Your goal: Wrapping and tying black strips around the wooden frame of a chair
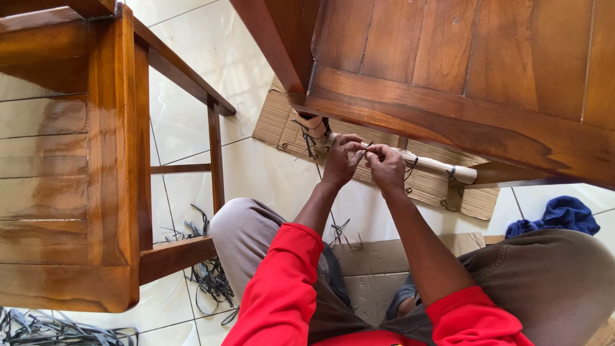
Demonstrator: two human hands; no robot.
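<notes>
While pinched shut between both hands (364,161), black strap (368,147) sits atop wrapped rail (435,165).

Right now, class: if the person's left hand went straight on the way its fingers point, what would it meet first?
The left hand points up-right toward the pale wrapped rail under the wooden chair; it would likely meet that rail first, beside the right hand, though depth is unclear.

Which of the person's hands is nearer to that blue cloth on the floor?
Right. The right hand is on the wrapped rail, on the side toward the blue cloth; the left hand touches it on the side farther from the cloth.
</notes>
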